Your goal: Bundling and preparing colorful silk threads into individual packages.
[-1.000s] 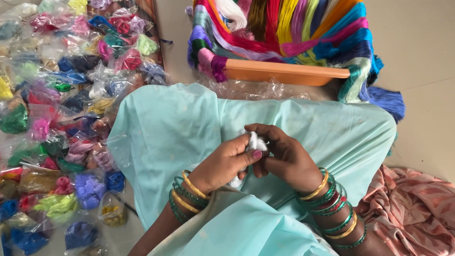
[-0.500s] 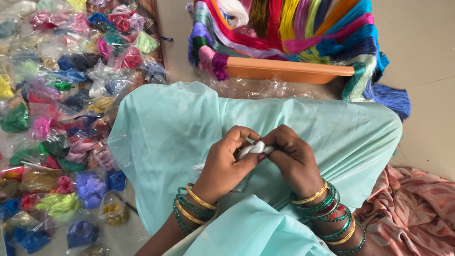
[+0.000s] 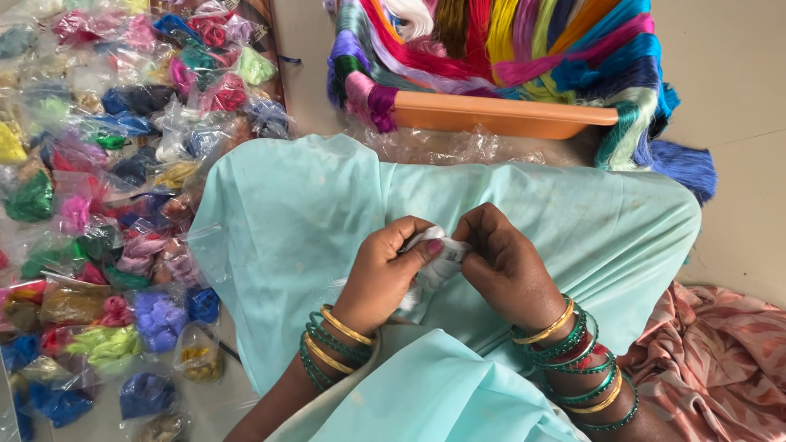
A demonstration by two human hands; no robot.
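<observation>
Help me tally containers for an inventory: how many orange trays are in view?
1. The orange tray sits at the top centre, beyond the lap, heaped with coloured thread skeins. Others could be hidden outside the frame.

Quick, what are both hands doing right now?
Left hand: closed, pinching the white bundle.
Right hand: closed, gripping the same white bundle.

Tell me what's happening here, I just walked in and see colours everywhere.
A seated person holds a small white bundle between the left hand and the right hand, over a mint green cloth on the lap. Clear packets of coloured thread cover the floor on the left; an orange tray of bright skeins sits ahead.
</observation>
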